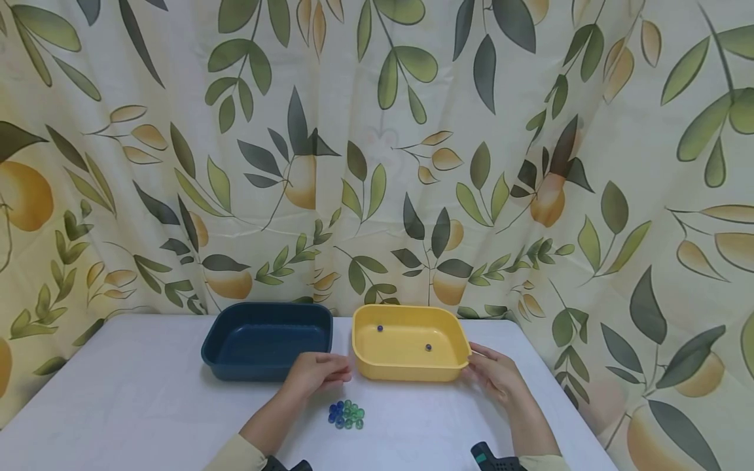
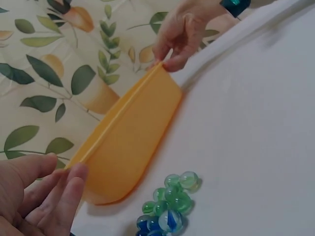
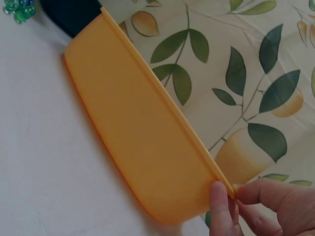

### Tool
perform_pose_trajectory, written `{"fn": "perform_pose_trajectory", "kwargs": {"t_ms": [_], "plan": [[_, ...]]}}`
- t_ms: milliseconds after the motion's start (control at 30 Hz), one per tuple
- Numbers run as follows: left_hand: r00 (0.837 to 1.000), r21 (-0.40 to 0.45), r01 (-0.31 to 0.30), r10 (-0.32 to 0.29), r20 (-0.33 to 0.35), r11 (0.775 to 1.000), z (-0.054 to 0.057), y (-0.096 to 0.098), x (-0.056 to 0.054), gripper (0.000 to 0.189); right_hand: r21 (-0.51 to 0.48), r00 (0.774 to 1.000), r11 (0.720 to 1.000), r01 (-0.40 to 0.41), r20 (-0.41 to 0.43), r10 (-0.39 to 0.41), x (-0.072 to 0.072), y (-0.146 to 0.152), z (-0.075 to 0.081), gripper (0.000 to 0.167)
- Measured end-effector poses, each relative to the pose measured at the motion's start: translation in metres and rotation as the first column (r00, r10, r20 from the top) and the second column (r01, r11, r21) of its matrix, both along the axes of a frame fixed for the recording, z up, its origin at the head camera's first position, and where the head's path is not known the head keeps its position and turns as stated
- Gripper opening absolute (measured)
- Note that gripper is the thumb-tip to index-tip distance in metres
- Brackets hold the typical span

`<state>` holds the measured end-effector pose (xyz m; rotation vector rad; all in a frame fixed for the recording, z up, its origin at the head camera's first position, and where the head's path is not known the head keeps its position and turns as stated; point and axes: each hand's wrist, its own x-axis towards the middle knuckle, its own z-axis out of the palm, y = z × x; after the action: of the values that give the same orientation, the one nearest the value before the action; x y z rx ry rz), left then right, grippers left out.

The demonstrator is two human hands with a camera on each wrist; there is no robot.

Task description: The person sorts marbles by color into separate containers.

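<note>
A yellow tray stands on the white table with two small dark marbles, one of them a marble near its middle. My right hand pinches the tray's right rim between thumb and fingers, as the right wrist view shows closely. At the tray's left end is my left hand, its fingers extended and loosely apart beside the rim. A cluster of green and blue glass marbles lies on the table in front of the tray, to the right of my left forearm.
A dark blue tray stands left of the yellow one, just behind my left hand. The white table runs back to a leaf-and-fruit patterned curtain close behind both trays. Black devices sit at both wrists.
</note>
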<state>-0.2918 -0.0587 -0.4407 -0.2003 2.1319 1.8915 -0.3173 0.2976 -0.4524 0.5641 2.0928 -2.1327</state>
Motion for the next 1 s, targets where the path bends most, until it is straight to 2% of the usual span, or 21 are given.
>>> {"fn": "perform_pose_trajectory", "kwargs": {"t_ms": [233,533,767,1000], "plan": [[1.0,-0.027,0.008,-0.007,0.024,1.0,-0.009,-0.014,0.011,0.037,-0.017,1.0,1.0,-0.012,-0.012,0.012,0.002,0.0,0.0,0.056],[0.999,-0.024,-0.018,0.019,0.027,1.0,-0.032,-0.035,0.021,0.03,-0.002,1.0,1.0,-0.01,-0.017,0.01,0.001,0.001,0.0,0.056],[0.998,-0.042,-0.035,0.037,0.055,0.998,-0.044,-0.04,0.024,0.026,-0.002,1.0,1.0,-0.013,-0.007,0.013,0.001,0.0,0.001,0.055],[0.999,-0.1,-0.001,0.006,0.046,0.995,-0.049,-0.042,0.029,0.021,-0.004,1.0,1.0,-0.011,-0.008,0.011,0.002,-0.001,0.002,0.055]]}}
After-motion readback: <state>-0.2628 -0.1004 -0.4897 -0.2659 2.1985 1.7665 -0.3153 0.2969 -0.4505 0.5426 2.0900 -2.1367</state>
